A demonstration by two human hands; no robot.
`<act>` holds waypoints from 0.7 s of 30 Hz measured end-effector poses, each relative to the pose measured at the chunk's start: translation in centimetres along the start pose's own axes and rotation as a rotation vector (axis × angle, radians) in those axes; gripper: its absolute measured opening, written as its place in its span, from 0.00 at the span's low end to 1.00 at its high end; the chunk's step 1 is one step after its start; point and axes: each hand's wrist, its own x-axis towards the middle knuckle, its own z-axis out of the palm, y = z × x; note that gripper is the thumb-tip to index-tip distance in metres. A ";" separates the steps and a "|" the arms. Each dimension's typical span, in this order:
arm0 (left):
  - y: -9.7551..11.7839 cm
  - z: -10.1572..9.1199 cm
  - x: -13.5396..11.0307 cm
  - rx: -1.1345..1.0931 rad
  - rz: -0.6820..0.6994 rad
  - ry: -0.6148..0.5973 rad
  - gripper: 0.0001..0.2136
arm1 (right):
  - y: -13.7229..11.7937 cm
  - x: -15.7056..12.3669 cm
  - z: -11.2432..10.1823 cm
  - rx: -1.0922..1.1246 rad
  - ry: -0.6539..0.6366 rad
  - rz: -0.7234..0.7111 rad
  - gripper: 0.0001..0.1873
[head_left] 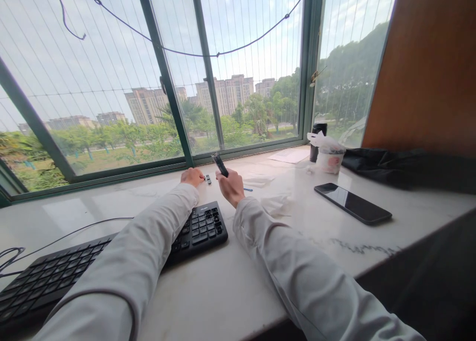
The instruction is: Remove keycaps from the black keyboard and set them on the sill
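Note:
My right hand (pixel 231 186) is closed around a short black stick-like tool (pixel 220 164) with a squared end, tilted up toward the window. I cannot make out its exact kind. My left hand (pixel 192 176) rests low on the counter with its fingers curled; whatever they hold, if anything, is hidden. Beside its fingertips lie several small dark pieces (pixel 208 179) that look like keycaps. Under my left forearm stretches a black keyboard (pixel 201 227), partly covered by the sleeve. At the upper right of its number pad, some key places look bare.
White tissues (pixel 275 203) and a thin blue stick (pixel 248 189) lie right of my hands. Farther right are a black phone (pixel 353 203), a bagged cup (pixel 329 160), a black bottle (pixel 314 152) and dark cloth (pixel 386 166). The keyboard cable (pixel 74 231) runs left. Windows (pixel 241 73) border the marble counter (pixel 238 281).

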 end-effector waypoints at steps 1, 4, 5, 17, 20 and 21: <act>0.0 -0.1 -0.1 0.000 0.001 -0.003 0.11 | 0.0 0.0 0.0 0.000 -0.002 0.001 0.15; 0.2 -0.3 -0.2 -0.006 0.006 -0.007 0.11 | -0.1 -0.1 -0.1 -0.009 -0.006 0.010 0.15; 0.2 -0.3 -0.2 -0.006 0.009 -0.007 0.11 | -0.2 -0.1 -0.1 -0.013 -0.007 0.012 0.15; 0.6 -0.5 -0.3 0.014 -0.011 0.001 0.12 | -0.1 -0.1 0.0 -0.009 -0.016 0.011 0.15; 0.5 -0.5 -0.2 0.013 -0.022 0.000 0.12 | -0.1 -0.1 0.0 0.000 -0.014 0.009 0.14; 0.5 -0.5 -0.2 0.013 -0.023 -0.002 0.12 | -0.1 -0.1 0.0 0.002 -0.014 0.010 0.14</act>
